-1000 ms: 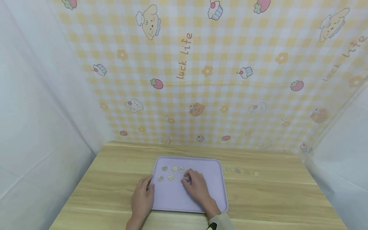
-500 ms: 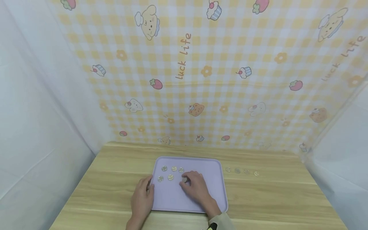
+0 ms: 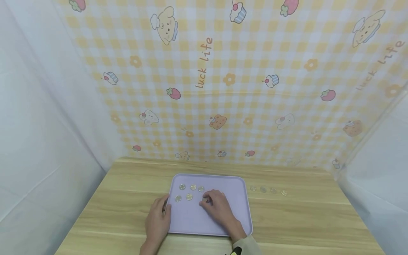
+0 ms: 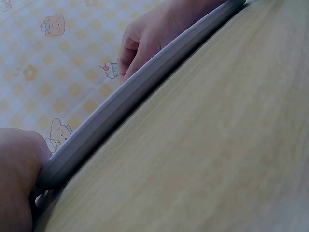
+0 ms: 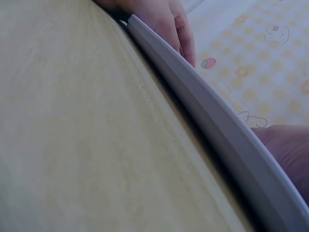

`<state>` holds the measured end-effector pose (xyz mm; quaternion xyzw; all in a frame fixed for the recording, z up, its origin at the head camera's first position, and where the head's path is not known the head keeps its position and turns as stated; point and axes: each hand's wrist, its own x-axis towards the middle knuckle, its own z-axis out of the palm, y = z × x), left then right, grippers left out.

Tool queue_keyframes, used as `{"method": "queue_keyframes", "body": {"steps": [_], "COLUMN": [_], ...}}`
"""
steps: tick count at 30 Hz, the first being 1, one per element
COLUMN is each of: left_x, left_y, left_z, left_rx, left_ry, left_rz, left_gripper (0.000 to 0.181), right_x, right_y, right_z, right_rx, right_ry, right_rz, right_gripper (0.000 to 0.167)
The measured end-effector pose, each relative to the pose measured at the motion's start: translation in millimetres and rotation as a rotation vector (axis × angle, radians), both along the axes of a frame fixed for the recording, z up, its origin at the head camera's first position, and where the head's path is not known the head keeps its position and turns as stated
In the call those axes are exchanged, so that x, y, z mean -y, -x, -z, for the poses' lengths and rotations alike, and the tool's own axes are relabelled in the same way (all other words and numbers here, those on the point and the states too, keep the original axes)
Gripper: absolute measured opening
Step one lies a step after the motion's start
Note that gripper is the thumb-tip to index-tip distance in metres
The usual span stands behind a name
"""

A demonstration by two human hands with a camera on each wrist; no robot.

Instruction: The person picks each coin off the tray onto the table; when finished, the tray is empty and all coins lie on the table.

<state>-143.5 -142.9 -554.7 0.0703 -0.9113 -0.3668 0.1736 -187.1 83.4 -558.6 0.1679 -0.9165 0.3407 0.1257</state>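
Brace the purple tray (image 3: 231, 187) on the counter (image 3: 302, 219) with left hand (image 3: 158, 215) clamped on its nine-o'clock rim. Pinching the held coin (image 3: 204, 199) near tray centre in the right hand (image 3: 219, 206), settle it flat, clear of five coins (image 3: 189, 197) around ten o'clock.

shiny metal coins (image 3: 189, 197), smooth plastic-looking tray (image 3: 188, 219), wood-grain table (image 3: 302, 219), matt cloth-like backdrop (image 3: 251, 102)

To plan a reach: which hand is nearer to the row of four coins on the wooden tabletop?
Right. The right hand is over the tray, left of the coin row; the left hand is farther off, at the tray's left edge.
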Motion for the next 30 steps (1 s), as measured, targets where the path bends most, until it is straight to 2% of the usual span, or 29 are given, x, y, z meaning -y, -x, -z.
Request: {"method": "queue_keyframes", "body": {"steps": [8, 30], "left_x": [-0.1, -0.8], "left_y": [0.0, 0.9], "left_z": [-1.0, -0.1], "left_rx": [0.005, 0.016], "left_ry": [0.003, 0.007], "left_rz": [0.0, 0.0], "left_gripper": [0.036, 0.036], "right_x": [0.8, 0.3], "right_y": [-1.2, -0.6], "right_z": [-1.2, 0.4], "right_rx": [0.071, 0.073], "right_ry": [0.033, 0.129], "right_rz": [0.037, 0.047], "right_gripper": [0.026, 0.027]}}
